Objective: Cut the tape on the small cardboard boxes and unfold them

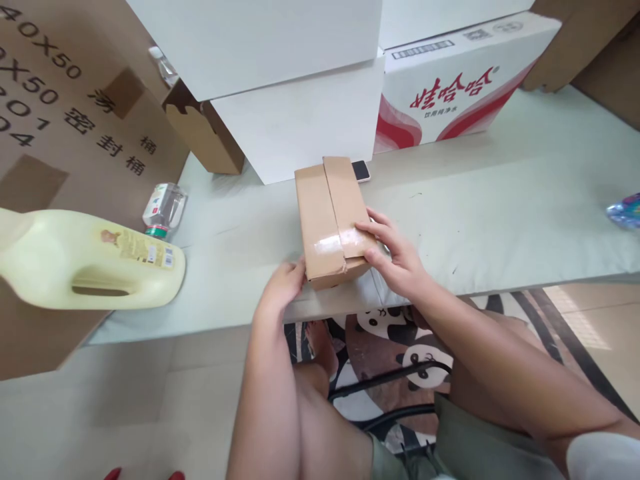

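Note:
A small brown cardboard box (320, 220) sits at the front part of the cloth-covered table, its top flaps closed and a strip of clear tape across the near end. My left hand (284, 285) grips the box's near left corner, most of its fingers hidden behind that side. On the right side, my right hand (397, 257) holds the box, with fingertips resting on the top flap and the thumb at the near edge. Just behind the box, a phone-like dark screen with a pale rim (361, 171) is partly covered.
White cartons (305, 113) and a red-and-white water carton (450, 93) stand along the back. At left are a large printed carton (65, 133), a pale yellow jug (50, 260), a clear bottle (163, 210) and an open narrow box (210, 137). A colourful package (625, 212) lies far right.

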`<state>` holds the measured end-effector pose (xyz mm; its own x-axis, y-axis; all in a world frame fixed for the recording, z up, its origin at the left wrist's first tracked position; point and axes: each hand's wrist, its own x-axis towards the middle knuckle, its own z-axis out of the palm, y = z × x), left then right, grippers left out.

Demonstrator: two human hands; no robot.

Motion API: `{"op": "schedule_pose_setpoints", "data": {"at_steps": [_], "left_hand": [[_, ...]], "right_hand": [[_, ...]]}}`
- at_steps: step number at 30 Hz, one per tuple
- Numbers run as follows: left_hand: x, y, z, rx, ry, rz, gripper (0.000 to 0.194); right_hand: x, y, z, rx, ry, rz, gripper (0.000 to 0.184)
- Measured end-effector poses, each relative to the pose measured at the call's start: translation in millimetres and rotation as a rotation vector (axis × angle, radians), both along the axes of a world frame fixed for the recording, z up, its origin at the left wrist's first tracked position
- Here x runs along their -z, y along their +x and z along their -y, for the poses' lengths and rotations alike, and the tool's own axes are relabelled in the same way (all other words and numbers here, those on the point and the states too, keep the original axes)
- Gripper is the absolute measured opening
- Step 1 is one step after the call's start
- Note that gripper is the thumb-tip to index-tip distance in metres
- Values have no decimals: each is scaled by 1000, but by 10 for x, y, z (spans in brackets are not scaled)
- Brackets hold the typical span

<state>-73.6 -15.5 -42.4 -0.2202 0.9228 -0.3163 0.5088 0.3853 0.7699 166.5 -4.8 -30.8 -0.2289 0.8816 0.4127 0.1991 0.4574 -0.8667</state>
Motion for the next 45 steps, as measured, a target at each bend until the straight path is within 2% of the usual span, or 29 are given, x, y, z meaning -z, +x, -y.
{"op": "schedule_pose_setpoints", "data": {"at_steps": [2, 4, 6, 8, 11, 14, 16, 18, 21, 24, 28, 32, 34, 36, 38, 41, 45], "left_hand": [[-6, 4, -29, -201, 246, 17, 43], [-32, 22, -37, -327, 623, 83, 49], [-65, 36, -19, -232, 899, 91, 52], [-91, 36, 13, -75, 986, 21, 49], [-104, 12, 48, 1, 957, -36, 44], [-98, -9, 61, -13, 938, -38, 43], [-95, -13, 67, -25, 934, -33, 44], [-93, -13, 72, -36, 925, -28, 44], [-94, -8, 77, -34, 911, -21, 44], [-102, 12, 78, -28, 910, 5, 43], [-119, 41, 82, -39, 902, 16, 42], [-112, 68, 87, -50, 913, -4, 40], [-102, 114, 92, -81, 918, -38, 39], [-97, 188, 100, -142, 917, -96, 38], [-99, 271, 108, -202, 908, -156, 36], [-107, 355, 109, -228, 900, -196, 34], [-114, 359, 97, -215, 901, -205, 33]], "right_hand": [[6, -34, -13, -40, -5, -2, 40], [18, -66, -12, -136, -26, -23, 42], [22, -93, 7, -253, -58, -52, 43], [12, -104, 31, -328, -83, -55, 44], [-9, -60, 29, -298, -88, -7, 47], [26, 65, -56, -15, -140, 173, 41], [92, 170, -139, 209, -208, 395, 35], [168, 259, -210, 330, -256, 622, 40], [224, 319, -260, 340, -295, 835, 56], [175, 296, -242, 294, -338, 894, 64], [66, 246, -182, 243, -352, 826, 46], [10, 252, -108, 256, -303, 509, 41], [-37, 265, -28, 301, -186, 241, 36], [-129, 268, 88, 339, 10, -14, 24], [-266, 252, 213, 327, 192, -151, 15], [-484, 197, 334, 217, 350, -145, 16], [-629, 132, 317, -6, 412, 39, 20]]}}
